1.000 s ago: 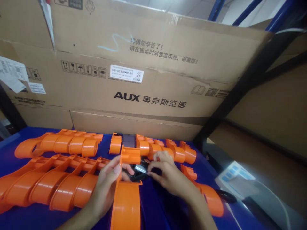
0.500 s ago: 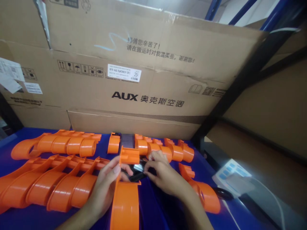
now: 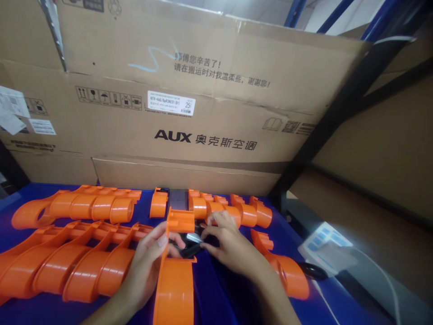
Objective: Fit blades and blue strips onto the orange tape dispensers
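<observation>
An orange plastic part (image 3: 175, 289) with a broad curved band and a ribbed top end stands upright in front of me. My left hand (image 3: 154, 253) grips its narrow neck, thumb on the near side and fingertips showing through at the right. Just right of the neck is a small black piece (image 3: 191, 249) with a shiny silvery patch. My right hand (image 3: 225, 241) is closed at that piece, thumb and fingers bent together against its right side. The fingertips partly cover it, so whether it is joined to the orange part cannot be made out.
Similar orange parts lie in rows on the blue surface, at left (image 3: 84, 275), back left (image 3: 91, 205) and right (image 3: 291, 275). A dark grey block (image 3: 178, 199) stands at the back. Behind rises a large cardboard box (image 3: 209, 167). A white printed box (image 3: 324, 248) and cable are at right.
The view has shifted slightly, so everything sits a little further left. Both hands keep nearly the same grip, and the silvery patch on the black piece catches the light differently.
</observation>
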Action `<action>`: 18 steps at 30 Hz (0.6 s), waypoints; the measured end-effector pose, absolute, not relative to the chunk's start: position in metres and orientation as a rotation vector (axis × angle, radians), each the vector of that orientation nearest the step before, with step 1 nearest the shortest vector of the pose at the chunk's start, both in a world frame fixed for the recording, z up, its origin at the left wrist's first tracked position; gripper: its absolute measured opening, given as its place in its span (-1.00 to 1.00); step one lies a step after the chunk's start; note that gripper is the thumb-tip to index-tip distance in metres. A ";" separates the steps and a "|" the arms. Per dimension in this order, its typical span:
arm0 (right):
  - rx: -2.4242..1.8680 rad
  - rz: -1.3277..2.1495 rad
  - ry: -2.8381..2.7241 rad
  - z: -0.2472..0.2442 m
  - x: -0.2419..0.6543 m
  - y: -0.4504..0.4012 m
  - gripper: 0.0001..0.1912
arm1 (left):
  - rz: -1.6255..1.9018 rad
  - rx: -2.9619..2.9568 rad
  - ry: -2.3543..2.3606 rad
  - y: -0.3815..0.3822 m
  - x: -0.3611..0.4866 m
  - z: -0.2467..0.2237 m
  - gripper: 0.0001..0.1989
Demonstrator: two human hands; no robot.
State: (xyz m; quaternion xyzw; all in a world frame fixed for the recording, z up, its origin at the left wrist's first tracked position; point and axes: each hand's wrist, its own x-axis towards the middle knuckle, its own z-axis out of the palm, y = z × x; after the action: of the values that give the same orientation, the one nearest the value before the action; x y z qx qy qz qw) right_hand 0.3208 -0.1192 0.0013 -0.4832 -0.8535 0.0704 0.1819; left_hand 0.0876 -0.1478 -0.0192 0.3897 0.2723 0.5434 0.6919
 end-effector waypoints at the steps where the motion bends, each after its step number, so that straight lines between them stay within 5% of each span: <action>1: -1.358 0.187 -2.411 0.002 0.321 -0.120 -0.95 | 1.216 0.870 0.610 -0.148 0.088 -0.019 -0.65; 18: -1.356 0.134 -2.445 0.000 0.321 -0.118 -0.96 | 1.230 0.851 0.602 -0.148 0.087 -0.017 -0.62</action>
State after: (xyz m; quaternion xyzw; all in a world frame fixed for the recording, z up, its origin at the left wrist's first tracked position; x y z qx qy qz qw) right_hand 0.3213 -0.1180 0.0003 -0.4773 -0.8607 0.0472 0.1705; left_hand 0.0873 -0.1482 -0.0169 0.3809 0.2695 0.5504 0.6924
